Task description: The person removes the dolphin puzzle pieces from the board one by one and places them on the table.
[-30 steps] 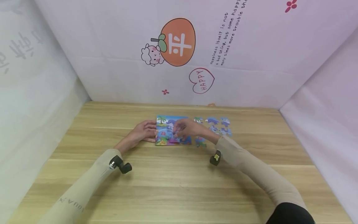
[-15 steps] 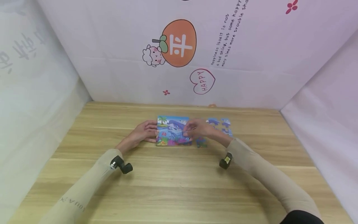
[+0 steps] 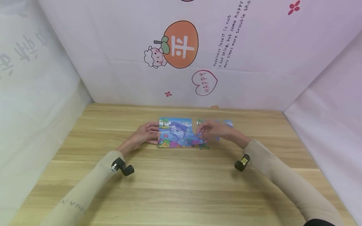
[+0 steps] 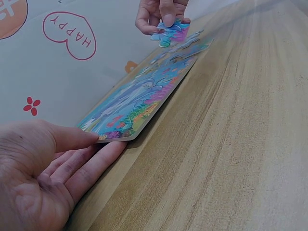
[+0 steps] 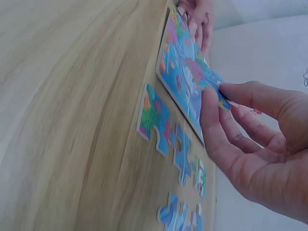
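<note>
A colourful sea-scene puzzle board lies flat on the wooden table. My left hand rests at the board's left edge, its straight fingers touching the edge of the board. My right hand hovers at the board's right edge and pinches a blue and pink puzzle piece between thumb and fingers. The left wrist view shows that piece lifted a little above the table. Several loose pieces lie to the right of the board.
More loose pieces lie beyond my right hand, and one sits just in front of it. Printed pink-white walls close the table on three sides. Bare wood stretches toward me.
My right hand has drawn to the right, from over the middle of the board to its right edge, with a piece in its fingers. The left hand has stayed put.
</note>
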Action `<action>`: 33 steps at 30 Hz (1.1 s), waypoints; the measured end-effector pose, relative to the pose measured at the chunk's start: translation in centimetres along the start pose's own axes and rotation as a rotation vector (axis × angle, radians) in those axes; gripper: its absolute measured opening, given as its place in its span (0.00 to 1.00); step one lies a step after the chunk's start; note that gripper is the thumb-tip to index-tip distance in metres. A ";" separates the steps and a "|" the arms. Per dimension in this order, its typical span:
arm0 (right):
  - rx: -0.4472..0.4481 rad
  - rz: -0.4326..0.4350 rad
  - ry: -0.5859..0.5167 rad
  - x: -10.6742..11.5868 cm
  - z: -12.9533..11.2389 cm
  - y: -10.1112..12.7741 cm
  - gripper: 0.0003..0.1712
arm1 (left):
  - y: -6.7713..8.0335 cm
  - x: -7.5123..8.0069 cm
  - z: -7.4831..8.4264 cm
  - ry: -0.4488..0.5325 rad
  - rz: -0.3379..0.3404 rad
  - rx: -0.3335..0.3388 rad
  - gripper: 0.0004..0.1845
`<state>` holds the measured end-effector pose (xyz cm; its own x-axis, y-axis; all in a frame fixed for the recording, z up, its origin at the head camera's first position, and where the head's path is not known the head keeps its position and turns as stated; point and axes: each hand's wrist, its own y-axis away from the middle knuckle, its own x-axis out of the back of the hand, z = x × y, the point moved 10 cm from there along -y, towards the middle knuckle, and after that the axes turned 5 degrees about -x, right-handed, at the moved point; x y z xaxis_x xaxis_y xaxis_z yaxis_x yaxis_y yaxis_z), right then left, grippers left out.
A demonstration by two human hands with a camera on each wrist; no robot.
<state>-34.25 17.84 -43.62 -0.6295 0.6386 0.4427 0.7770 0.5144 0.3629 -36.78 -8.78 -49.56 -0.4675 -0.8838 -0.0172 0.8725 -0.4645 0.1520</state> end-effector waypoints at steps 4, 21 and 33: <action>-0.018 0.031 -0.010 0.9 0.6 0.5 0.17 | -0.1 0.0 -0.1 0.003 0.001 0.008 0.36; -0.120 0.010 -0.005 3.0 3.7 3.5 0.13 | 0.1 0.0 0.2 0.002 -0.014 0.001 0.36; -0.208 0.019 0.005 4.1 5.8 5.4 0.15 | 0.1 0.0 0.0 0.000 -0.022 -0.005 0.36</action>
<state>-32.58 26.58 -44.63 -0.6150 0.6441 0.4548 0.7715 0.3723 0.5159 -36.69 -8.83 -49.51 -0.4865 -0.8734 -0.0210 0.8627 -0.4841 0.1462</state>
